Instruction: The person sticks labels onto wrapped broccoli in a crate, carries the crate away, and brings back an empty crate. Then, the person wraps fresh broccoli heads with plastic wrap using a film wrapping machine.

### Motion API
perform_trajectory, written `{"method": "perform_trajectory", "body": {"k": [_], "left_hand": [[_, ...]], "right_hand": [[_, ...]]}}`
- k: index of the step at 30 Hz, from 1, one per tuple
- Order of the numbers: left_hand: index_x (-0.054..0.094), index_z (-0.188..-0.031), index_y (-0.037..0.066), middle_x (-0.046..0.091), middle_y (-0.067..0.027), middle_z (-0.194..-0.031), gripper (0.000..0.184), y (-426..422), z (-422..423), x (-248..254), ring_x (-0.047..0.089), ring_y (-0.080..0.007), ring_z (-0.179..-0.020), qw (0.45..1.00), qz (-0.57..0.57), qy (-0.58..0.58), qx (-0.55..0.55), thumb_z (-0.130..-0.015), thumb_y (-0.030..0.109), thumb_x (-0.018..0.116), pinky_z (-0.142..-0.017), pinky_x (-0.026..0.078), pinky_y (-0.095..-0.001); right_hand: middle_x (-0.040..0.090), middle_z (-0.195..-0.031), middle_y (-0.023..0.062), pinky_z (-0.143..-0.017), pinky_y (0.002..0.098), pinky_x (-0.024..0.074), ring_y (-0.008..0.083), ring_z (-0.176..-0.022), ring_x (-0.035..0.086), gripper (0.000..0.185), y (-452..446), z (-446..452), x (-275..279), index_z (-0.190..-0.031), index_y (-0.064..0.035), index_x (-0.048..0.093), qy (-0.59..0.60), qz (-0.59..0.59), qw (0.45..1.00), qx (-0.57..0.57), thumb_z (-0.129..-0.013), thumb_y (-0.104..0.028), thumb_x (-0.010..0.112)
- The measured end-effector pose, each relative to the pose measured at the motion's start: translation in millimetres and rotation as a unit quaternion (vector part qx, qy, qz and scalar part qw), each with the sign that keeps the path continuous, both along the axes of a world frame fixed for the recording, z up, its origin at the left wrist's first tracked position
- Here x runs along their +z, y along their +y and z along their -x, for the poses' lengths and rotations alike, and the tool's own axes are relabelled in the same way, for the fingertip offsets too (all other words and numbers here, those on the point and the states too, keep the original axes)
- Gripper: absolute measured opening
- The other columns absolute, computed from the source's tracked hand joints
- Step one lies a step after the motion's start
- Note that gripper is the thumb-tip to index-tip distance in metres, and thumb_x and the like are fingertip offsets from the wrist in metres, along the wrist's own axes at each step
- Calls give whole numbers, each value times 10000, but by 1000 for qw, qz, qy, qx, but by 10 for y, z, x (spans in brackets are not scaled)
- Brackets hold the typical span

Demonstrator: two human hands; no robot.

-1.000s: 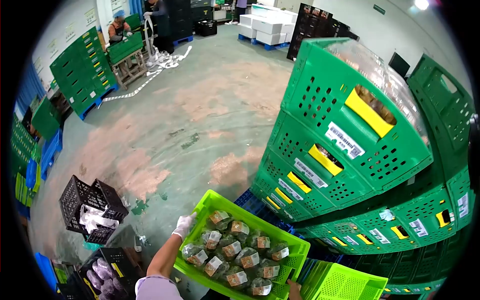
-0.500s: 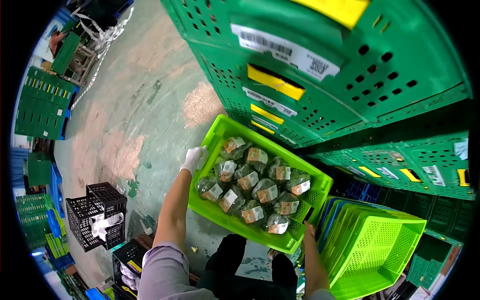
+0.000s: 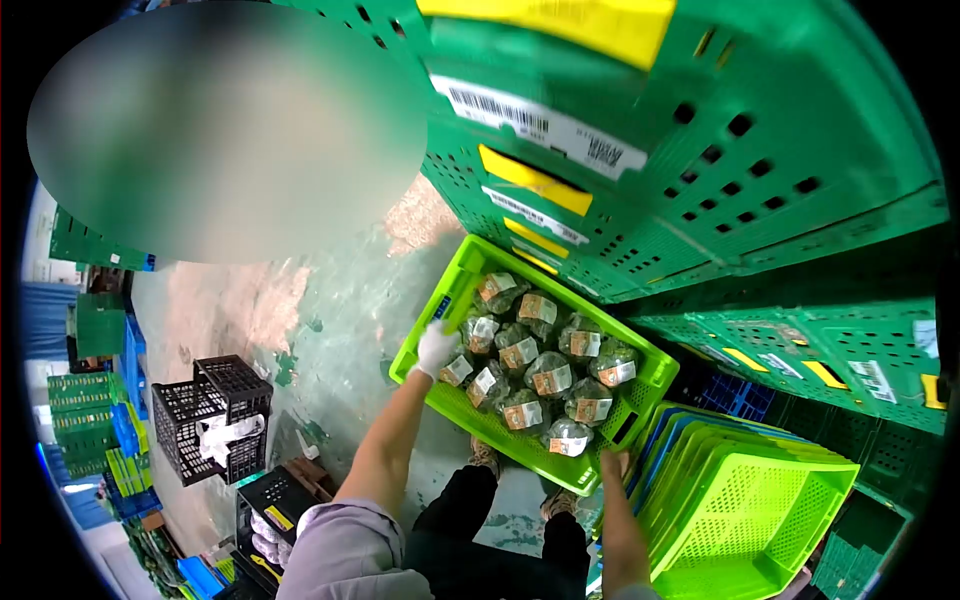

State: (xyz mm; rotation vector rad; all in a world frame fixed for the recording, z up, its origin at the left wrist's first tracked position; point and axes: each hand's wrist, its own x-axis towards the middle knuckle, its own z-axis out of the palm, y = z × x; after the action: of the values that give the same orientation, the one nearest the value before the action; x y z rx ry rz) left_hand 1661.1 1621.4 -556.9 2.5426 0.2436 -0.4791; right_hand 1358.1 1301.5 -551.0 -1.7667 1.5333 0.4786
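A light green plastic crate (image 3: 462, 408) is tilted in front of me. Inside sit several clear-wrapped bundles of dark green produce (image 3: 550, 376), each with an orange and white label. My left hand (image 3: 437, 350), in a white glove, is over the crate's left end, just inside the rim and beside the leftmost bundle (image 3: 457, 368); its fingers are blurred and partly hidden. My bare right hand (image 3: 614, 466) is closed on the crate's right end, below the dark handle slot.
Tall stacked green crates (image 3: 640, 230) with yellow handles and barcode labels rise close ahead and right. Nested light green crates (image 3: 750, 490) stand to my right. Black crates (image 3: 212, 415) sit on the floor at left. A blurred patch hides the upper left.
My left hand has moved from the crate's outer left rim to just inside it. The crate appears slightly further right in view; my right hand stays at its right end.
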Motion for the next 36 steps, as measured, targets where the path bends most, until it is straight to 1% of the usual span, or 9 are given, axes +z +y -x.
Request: {"method": "perform_trajectory", "body": {"k": [1,2,6,10,12,16,21,24,36], "left_hand": [[655,-929,54,641,-178,-928,331,-229,79,633,605,-302,-928,989,66,130,13,-703,294,639,-821,468,-378],[666,-863,60,650,-160,-897,290,-44,376,159,612,-315,-892,986,100,130,34,-709,302,623,-812,467,-370],[653,-964,49,662,-132,-904,368,-215,1256,677,627,-275,-869,965,149,214,-31,-759,352,609,-769,475,-337],[623,-1002,-34,646,-67,-906,282,-278,2219,659,590,-130,-783,843,374,374,98,-787,147,651,-701,468,-267],[617,-1016,-34,637,-70,-923,286,-541,2394,1195,588,-118,-765,852,321,414,11,-793,141,651,-673,468,-256],[625,-1022,3,622,-42,-861,271,-1078,2769,1660,582,-120,-713,835,353,422,7,-798,151,664,-611,452,-243],[562,-1086,35,584,-28,-916,380,-2263,2998,2552,557,-119,-749,863,294,411,-16,-857,338,581,-597,425,-250],[459,-1245,72,540,-57,-1139,559,-2679,3162,2562,524,-175,-995,811,362,456,-59,-897,507,418,-800,449,-343],[482,-1177,87,557,-47,-1060,485,-3084,3520,2165,535,-155,-934,755,509,402,95,-914,479,372,-763,452,-326]], "right_hand": [[572,-1123,212,-789,396,470,349,-964,576,521,85,-63,143,-1115,-2,549,77,-6,997,25,-708,-306,668],[567,-1133,209,-792,398,472,343,-954,582,526,175,-83,293,-1131,-5,535,154,-10,987,48,-710,-291,666],[583,-1107,201,-764,362,490,297,-937,607,550,668,329,453,-1236,-34,437,-157,-67,973,155,-766,-239,637],[662,-861,122,-672,342,511,239,-760,657,349,769,163,2162,-1092,-28,538,-166,-165,963,136,-778,-143,639],[664,-830,102,-655,336,512,215,-730,663,264,778,445,2522,-1027,-32,559,-343,-61,931,108,-783,-101,634],[634,-852,103,-669,354,503,278,-755,605,315,379,823,3328,-1013,-39,560,-283,305,900,131,-723,-94,667],[579,-844,158,-634,422,489,339,-851,550,319,176,1438,2915,-956,-19,518,-120,258,951,124,-674,-113,633],[584,-792,170,-539,421,486,335,-785,576,230,109,1450,2709,-858,-45,513,-155,311,924,158,-664,-116,614],[602,-656,173,-534,437,487,342,-601,603,343,-359,1492,3823,-763,-14,580,-208,75,958,185,-627,-320,653]]}}
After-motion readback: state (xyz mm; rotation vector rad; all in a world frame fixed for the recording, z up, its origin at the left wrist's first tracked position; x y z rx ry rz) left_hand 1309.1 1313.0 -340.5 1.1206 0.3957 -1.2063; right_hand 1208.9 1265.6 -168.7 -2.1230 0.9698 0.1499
